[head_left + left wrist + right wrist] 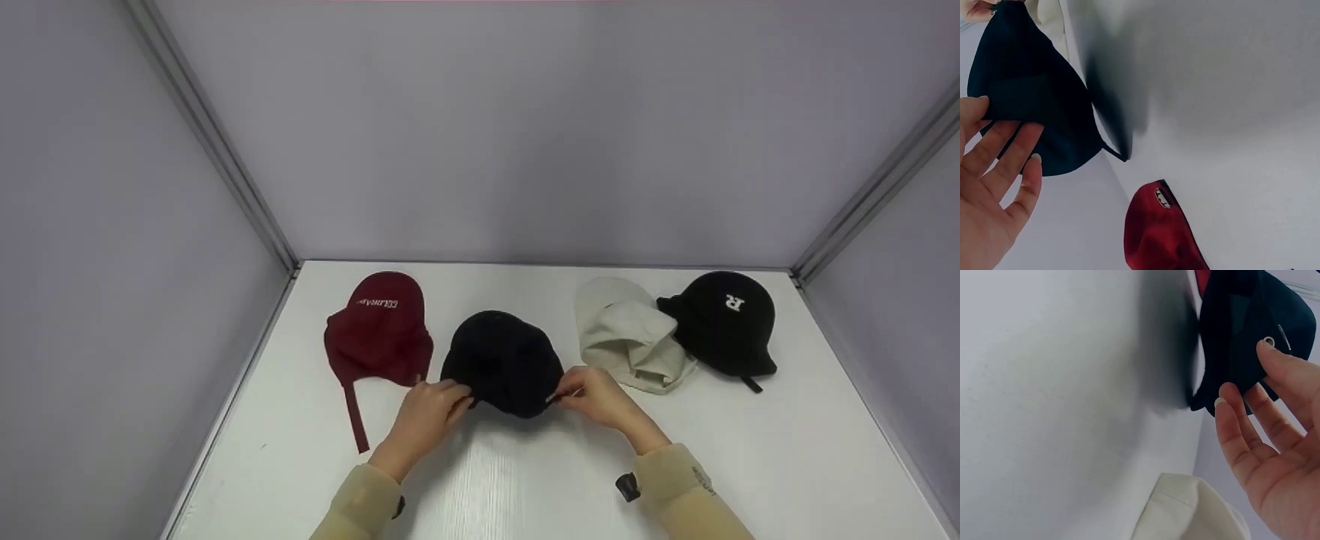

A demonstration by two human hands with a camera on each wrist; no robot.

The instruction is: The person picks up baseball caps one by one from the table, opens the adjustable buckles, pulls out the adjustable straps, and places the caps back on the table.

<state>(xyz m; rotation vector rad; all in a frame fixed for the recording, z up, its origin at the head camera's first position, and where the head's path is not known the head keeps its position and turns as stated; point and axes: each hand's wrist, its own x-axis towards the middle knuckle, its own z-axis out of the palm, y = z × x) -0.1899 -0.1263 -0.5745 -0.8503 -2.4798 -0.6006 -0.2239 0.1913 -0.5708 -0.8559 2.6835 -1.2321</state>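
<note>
A dark navy or black cap [504, 360] is held between both hands over the middle of the white table, its front part touching or close to the surface. My left hand [431, 414] pinches the cap's left edge; in the left wrist view the thumb and fingers [1030, 135] lie on either side of the fabric. On the opposite edge, my right hand [600, 397] pinches the cloth between thumb and fingers, beside a small metal eyelet [1269, 341] seen in the right wrist view. The inside of the cap is hidden in the head view.
A red cap [382, 330] with white lettering and a hanging strap lies to the left. On the right, a cream cap [634, 330] touches a black cap [724, 322] bearing a white R. Grey walls [480, 135] enclose the white table [510, 480] at the back and sides.
</note>
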